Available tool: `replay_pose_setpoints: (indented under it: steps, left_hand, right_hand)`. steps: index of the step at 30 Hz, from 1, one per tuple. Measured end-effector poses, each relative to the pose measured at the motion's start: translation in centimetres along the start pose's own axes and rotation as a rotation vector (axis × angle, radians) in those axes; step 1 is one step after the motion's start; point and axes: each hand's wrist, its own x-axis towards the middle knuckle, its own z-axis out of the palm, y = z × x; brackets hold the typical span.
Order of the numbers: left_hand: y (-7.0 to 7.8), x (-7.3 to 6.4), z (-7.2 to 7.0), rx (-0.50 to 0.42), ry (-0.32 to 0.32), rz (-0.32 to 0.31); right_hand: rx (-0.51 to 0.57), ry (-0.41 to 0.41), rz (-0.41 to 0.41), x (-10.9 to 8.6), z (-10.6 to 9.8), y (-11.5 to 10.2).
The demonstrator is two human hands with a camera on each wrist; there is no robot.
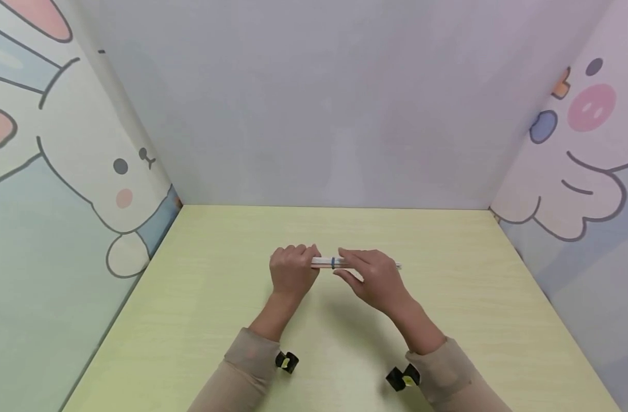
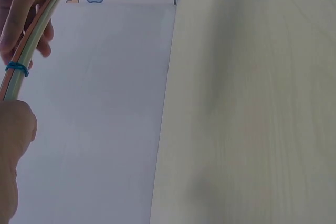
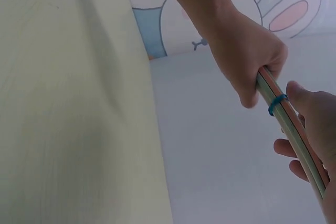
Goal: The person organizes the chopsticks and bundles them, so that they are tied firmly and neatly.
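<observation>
While the left hand (image 1: 292,270) is fisted round one end of a bundle of thin straws (image 1: 344,262), the right hand (image 1: 371,276) pinches it just past the blue rubber band (image 1: 333,262). Bundle's level, just above the yellow-green table (image 1: 200,297), mid-table, cartoon walls (image 1: 61,171) either side.

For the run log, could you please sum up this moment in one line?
left hand: grips bundle of thin pastel straws | right hand: holds bundle beside blue rubber band | bundle: above pale green wooden table

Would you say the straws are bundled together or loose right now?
Bundled: a blue rubber band wraps the straws between both hands.
</observation>
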Motion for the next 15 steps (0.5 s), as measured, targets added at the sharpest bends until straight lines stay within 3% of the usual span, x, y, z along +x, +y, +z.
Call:
replay_pose_setpoints:
  steps: [7,15]
  left_hand:
    - [-1.2,-0.4,0.0,-0.022,0.001,-0.045]
    - [-1.6,-0.2,-0.3,-0.074,0.025,-0.038]
  right_hand:
    - [-0.019,0.027,-0.006,-0.8,-0.6,2.0]
    - [-0.021,0.054,-0.018,-0.9,-0.8,2.5]
